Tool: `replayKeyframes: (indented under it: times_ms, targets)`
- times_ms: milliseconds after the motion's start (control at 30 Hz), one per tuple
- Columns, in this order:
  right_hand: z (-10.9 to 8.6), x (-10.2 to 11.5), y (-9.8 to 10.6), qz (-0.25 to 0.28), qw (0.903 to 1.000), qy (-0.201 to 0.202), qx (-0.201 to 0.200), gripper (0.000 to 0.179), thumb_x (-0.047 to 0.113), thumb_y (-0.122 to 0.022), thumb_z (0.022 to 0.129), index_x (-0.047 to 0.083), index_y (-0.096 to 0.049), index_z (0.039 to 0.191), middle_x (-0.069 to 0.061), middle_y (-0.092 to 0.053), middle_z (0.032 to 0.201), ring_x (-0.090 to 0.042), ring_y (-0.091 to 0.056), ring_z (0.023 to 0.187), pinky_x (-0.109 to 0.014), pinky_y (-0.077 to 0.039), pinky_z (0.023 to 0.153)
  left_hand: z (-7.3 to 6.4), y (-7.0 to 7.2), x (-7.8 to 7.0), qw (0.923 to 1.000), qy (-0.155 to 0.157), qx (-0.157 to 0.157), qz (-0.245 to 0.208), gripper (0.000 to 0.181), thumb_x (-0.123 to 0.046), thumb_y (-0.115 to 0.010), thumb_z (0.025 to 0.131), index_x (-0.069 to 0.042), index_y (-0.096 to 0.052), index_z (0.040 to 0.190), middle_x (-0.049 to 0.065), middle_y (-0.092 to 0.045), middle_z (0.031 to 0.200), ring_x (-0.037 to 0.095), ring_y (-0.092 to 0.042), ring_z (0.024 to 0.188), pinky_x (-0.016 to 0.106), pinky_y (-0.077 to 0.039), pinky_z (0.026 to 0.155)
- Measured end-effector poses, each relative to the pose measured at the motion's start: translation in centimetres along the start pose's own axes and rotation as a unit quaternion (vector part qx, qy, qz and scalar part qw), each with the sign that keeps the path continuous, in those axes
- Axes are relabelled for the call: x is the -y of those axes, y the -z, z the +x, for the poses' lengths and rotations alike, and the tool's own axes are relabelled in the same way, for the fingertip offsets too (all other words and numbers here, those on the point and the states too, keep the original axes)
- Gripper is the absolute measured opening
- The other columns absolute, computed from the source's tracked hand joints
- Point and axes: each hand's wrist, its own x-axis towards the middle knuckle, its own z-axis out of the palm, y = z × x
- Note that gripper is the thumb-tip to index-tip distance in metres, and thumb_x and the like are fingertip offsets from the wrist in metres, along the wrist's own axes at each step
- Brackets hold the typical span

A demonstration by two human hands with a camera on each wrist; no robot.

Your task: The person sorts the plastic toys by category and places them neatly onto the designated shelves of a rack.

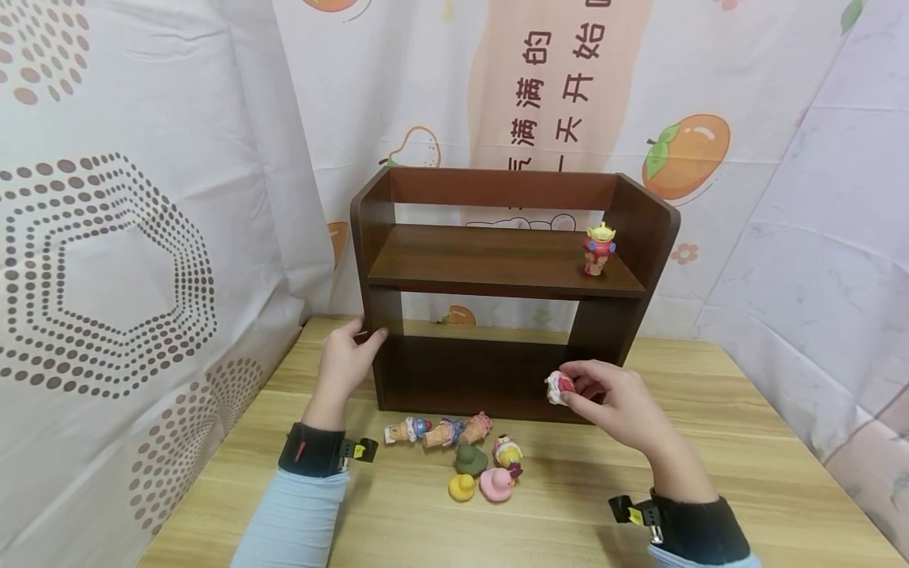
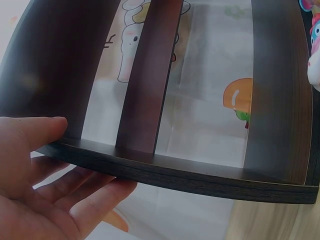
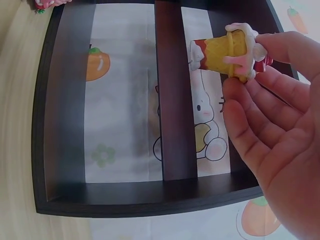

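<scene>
A dark brown two-tier shelf (image 1: 497, 268) stands on the wooden table. My left hand (image 1: 348, 359) grips its left side panel (image 2: 165, 172), thumb on the front edge and fingers behind. My right hand (image 1: 611, 402) pinches a small ice-cream cone toy (image 1: 559, 387) (image 3: 225, 50) in front of the lower right of the shelf. One small figure with a yellow-green head and red body (image 1: 599, 248) stands on the upper board at the right. Several small toys (image 1: 461, 450) lie on the table before the shelf, among them a yellow duck (image 1: 462, 487) and a pink duck (image 1: 495, 484).
The wooden table (image 1: 746, 473) runs to a right edge near a marbled hanging sheet (image 1: 838, 300). Patterned cloths hang behind and at the left (image 1: 106, 260). The shelf's lower tier (image 1: 483, 371) holds nothing that I can see.
</scene>
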Motion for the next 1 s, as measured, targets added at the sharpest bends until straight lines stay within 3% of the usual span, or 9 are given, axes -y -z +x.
replayKeyframes:
  times_ms: [467, 1000]
  targets:
    - [1.5, 1.3, 1.3, -0.018, 0.9994, 0.021, -0.019, 0.033, 0.002, -0.083, 0.081, 0.007, -0.073, 0.113, 0.008, -0.069, 0.092, -0.008, -0.062, 0.078, -0.031, -0.059, 0.066, 0.0, 0.0, -0.1, 1.0, 0.001, 0.001, -0.001, 0.036, -0.029, -0.069, 0.097, -0.005, -0.071, 0.124, 0.021, -0.07, 0.122, 0.034, -0.068, 0.111, 0.048, -0.058, 0.086]
    - [3.7, 2.6, 3.0, -0.018, 0.9984, 0.037, -0.039, 0.034, 0.0, -0.082, 0.082, 0.006, -0.073, 0.115, 0.007, -0.069, 0.093, -0.008, -0.063, 0.079, -0.021, -0.056, 0.07, 0.1, 0.1, 0.0, 1.0, 0.003, 0.004, -0.004, 0.034, -0.027, -0.069, 0.098, -0.005, -0.071, 0.124, 0.018, -0.07, 0.122, 0.033, -0.068, 0.112, 0.048, -0.058, 0.087]
